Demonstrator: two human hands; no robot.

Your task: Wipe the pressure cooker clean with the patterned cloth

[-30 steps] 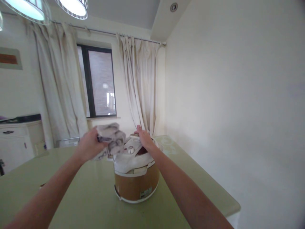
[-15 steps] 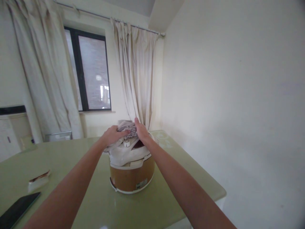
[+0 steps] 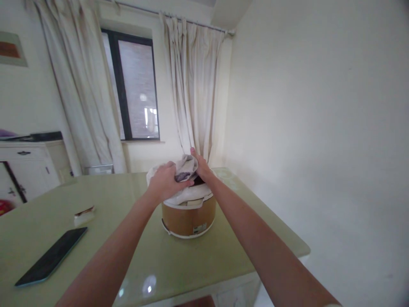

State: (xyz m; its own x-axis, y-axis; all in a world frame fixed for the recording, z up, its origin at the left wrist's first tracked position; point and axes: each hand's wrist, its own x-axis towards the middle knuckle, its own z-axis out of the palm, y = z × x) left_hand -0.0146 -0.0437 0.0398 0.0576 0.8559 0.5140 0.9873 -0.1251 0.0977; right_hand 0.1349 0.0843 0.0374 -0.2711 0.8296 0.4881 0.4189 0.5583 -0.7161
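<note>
- Head view: the left hand [image 3: 166, 181] holds a crumpled cloth [image 3: 187, 164] over the cooker [image 3: 188, 218], its fingers curled and pressing into the soft grey-white folds, which carry a darker pattern.
- The right hand [image 3: 202, 168] is at the right side of the cloth, above the cooker's top, thumb pointing up; its other fingers are mostly hidden, so whether they pinch anything cannot be told.
- The cooker stands upright on the desk [image 3: 271, 238], a squat round container with a smooth tan-brown side, a white rim at the base and a small label [image 3: 200, 229] low on the side facing the camera.
- Its top [image 3: 188, 195] is white, with a dark part near the right hand; both hands and the cloth hide much of it, and what is inside does not show.
- The desk has a glossy pale green surface with light reflections near its front edge.
- On the desk's left part lies a flat, dark, rectangular tablet [image 3: 53, 256], and just beyond it a small whitish packet [image 3: 83, 216] with a brown edge.
- Behind the desk, pleated off-white curtains [image 3: 194, 81] hang beside a dark-framed window [image 3: 139, 89]; a white cabinet [image 3: 30, 168] stands at left.
</note>
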